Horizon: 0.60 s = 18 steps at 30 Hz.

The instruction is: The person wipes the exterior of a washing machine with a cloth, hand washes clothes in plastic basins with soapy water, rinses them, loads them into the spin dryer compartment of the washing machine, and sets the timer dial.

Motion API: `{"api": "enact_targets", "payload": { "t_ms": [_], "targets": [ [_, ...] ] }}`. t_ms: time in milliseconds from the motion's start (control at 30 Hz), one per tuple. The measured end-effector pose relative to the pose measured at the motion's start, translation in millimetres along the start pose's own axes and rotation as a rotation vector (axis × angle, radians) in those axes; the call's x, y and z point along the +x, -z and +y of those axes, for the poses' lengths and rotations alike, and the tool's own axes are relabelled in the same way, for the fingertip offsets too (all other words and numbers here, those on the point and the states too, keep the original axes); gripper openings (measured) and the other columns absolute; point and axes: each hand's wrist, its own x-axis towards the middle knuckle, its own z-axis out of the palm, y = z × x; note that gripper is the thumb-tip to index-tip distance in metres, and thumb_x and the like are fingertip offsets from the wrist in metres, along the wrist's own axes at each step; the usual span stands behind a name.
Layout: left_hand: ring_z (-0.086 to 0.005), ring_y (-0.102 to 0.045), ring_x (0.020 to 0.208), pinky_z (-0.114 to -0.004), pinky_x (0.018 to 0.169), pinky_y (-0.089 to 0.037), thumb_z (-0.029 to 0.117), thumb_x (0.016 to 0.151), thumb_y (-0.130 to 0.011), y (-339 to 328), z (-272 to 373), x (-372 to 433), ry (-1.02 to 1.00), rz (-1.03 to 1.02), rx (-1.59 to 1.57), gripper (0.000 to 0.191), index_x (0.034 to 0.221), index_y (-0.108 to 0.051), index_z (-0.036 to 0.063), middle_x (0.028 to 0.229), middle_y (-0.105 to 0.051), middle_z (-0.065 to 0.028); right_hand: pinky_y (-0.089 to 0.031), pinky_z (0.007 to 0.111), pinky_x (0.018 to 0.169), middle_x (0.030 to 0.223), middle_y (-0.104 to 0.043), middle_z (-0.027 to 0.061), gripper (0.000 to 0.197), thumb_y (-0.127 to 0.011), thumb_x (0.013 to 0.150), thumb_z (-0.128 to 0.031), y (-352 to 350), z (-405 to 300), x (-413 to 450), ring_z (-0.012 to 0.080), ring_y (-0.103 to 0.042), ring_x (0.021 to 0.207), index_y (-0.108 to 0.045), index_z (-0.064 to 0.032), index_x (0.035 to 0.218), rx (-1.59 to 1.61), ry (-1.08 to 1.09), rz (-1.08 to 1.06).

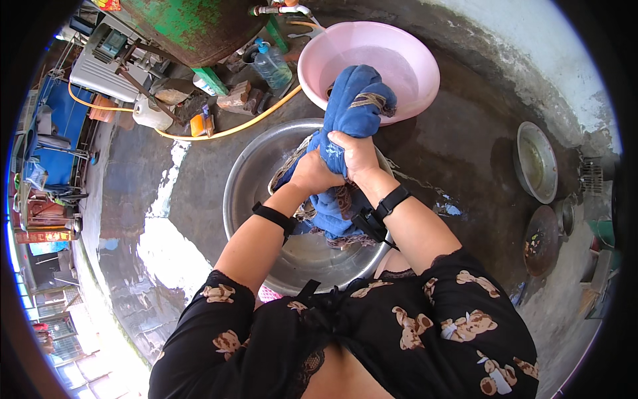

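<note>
A bunched, twisted blue cloth point(351, 107) with patterned trim is gripped in both fists above a wide metal basin point(241, 199). My left hand point(316, 172) is closed around its lower part. Just above and to the right, my right hand point(356, 152) wraps the cloth higher up. The cloth's upper end bulges over the near rim of a pink plastic basin point(423, 80) that holds water. Its lower folds hang into the metal basin, where some water shows at the bottom. The palms and the cloth inside them are hidden.
Water runs from a white tap pipe point(294, 9) into the pink basin. A yellow hose point(249, 123) crosses the wet floor near a soap-like orange block point(198, 124), bricks point(237, 97) and a blue pump bottle point(273, 67). Rightward stand a metal bowl point(537, 162) and a brown pan point(542, 242).
</note>
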Motion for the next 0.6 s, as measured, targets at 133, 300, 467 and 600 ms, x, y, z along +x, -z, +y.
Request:
{"api": "enact_targets", "payload": {
  "t_ms": [133,300,467,600],
  "targets": [
    [-0.0354,-0.066,0.089,-0.040,0.080,-0.052,0.028,0.054,-0.079,-2,-12,-9,0.023,0.106,-0.076,0.061,0.104,-0.060,-0.0023,0.090,-0.067,-0.0227,-0.049,0.028,0.081,0.100,-0.062,0.0069,0.040,-0.076,0.074,-0.009,2,-1,2,0.0151,-0.061,0.087,-0.058,0.0050,0.107,-0.192,-0.086,-0.147],
    [-0.0335,-0.067,0.087,-0.037,0.079,-0.051,0.020,0.058,-0.074,21,-8,-7,-0.030,0.319,-0.321,0.051,0.102,-0.063,-0.0023,0.089,-0.068,-0.0220,-0.028,0.042,0.109,0.138,-0.041,0.0266,0.118,-0.074,0.052,-0.072,66,-25,29,0.0366,-0.033,0.135,-0.038,0.0008,0.138,-1.148,0.199,-0.654],
    [-0.0286,-0.068,0.079,-0.034,0.076,-0.051,0.013,0.061,-0.071,50,18,16,0.019,0.443,-0.459,0.041,0.097,-0.063,-0.0056,0.086,-0.069,-0.0197,-0.014,0.046,0.114,0.153,-0.011,0.0211,0.149,-0.086,0.037,-0.061,69,-2,-2,0.0310,-0.007,0.143,-0.003,-0.0037,0.148,-1.649,-0.119,-0.545],
    [-0.0219,-0.067,0.083,-0.033,0.077,-0.053,-0.001,0.070,-0.065,55,39,33,0.030,0.363,-1.006,0.033,0.103,-0.062,-0.0067,0.094,-0.068,-0.0137,-0.033,0.038,0.107,0.141,-0.040,0.0154,0.126,-0.093,0.044,-0.031,45,1,-3,0.0239,-0.039,0.129,-0.022,-0.0026,0.144,-0.866,-0.048,-0.357]
  ]
}}
